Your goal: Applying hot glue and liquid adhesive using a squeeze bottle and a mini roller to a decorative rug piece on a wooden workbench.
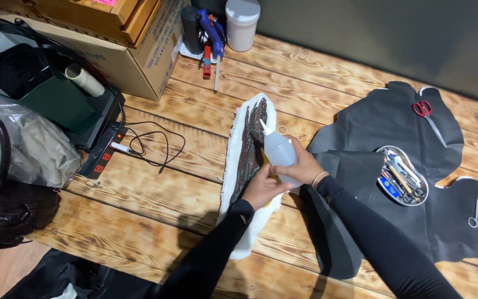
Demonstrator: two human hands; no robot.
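1. Bottle (279, 150): a translucent squeeze bottle with a pointed white nozzle sits near the middle of the worktop (156, 205), tilted so the nozzle leans up and to the left over a long strip of white fleecy material (238, 166).
2. The right hand (304, 166) is wrapped around the bottle's body from the right side, fingers curled closed on it; a thin bangle (320, 178) shows at the wrist.
3. The left hand (261, 189) is closed low at the bottle's base, just beside the right hand, and seems to pinch something yellow there; what that is cannot be told.
4. The strip lies lengthwise, away from the person, with a dark, glossy patterned layer (252, 138) along its middle and white fleece showing at the edges.
5. To the right lies a large black sheet of leather-like material (360, 149), touching the strip's right side under the forearms.
6. On that sheet rest a metal tray of small tools (402, 176), red-handled scissors (424, 111) further back, and small steel scissors (477, 213) near the right edge.
7. At the far left are a cardboard box (145, 61), a power strip with red switches (103, 158), a black cable (156, 144) and a dark bag (6, 199).
8. Behind the strip stand a blue glue gun (212, 27) and a white jar (242, 23).
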